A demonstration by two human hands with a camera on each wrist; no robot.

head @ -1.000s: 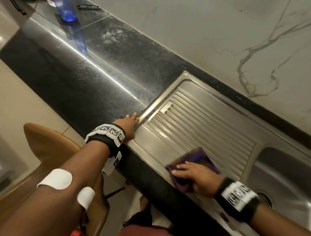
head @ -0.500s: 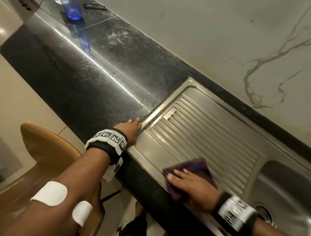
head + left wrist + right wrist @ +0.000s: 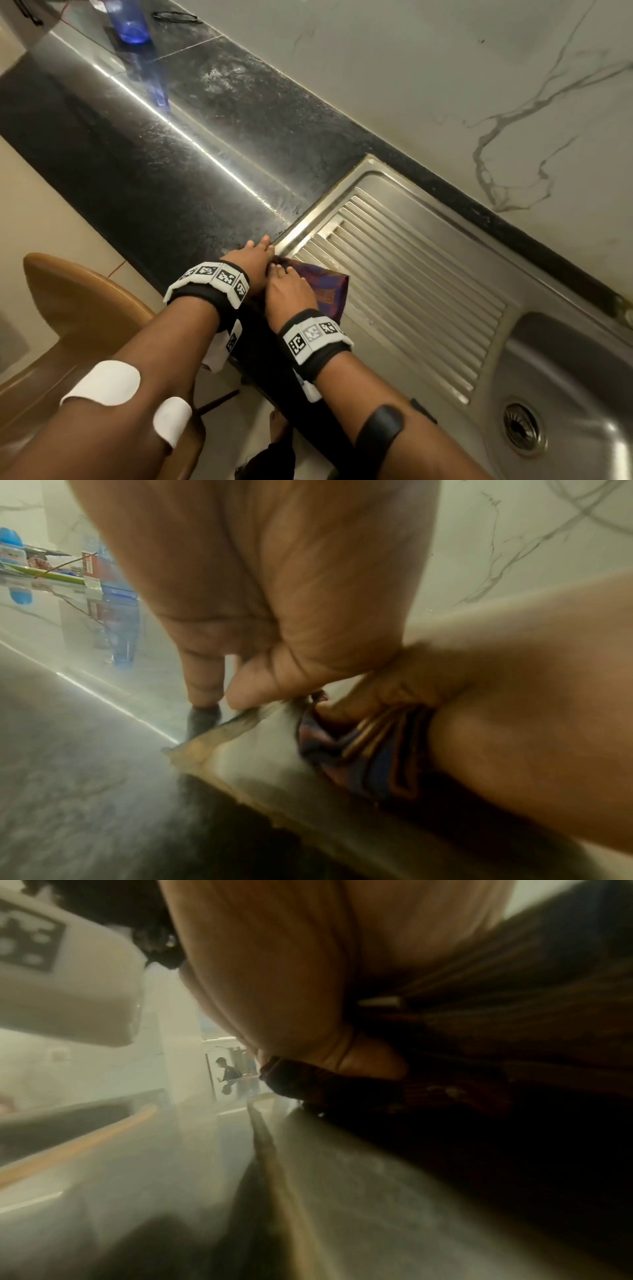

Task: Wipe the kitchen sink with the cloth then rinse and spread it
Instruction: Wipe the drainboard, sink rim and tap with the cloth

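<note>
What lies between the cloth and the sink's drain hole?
Only the bare ribbed drainboard separates the cloth from the drain hole, as the head view shows.

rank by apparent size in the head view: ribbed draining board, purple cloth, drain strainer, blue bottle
1. ribbed draining board, by far the largest
2. purple cloth, partly hidden under the right hand
3. drain strainer and blue bottle: too close to rank; the bottle is cropped and farther away

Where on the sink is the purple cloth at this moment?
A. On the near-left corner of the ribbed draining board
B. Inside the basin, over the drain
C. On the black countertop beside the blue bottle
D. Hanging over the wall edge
A: the right hand presses the purple cloth on the near-left corner of the ribbed draining board, close beside the left hand; the drain lies uncovered.
</note>
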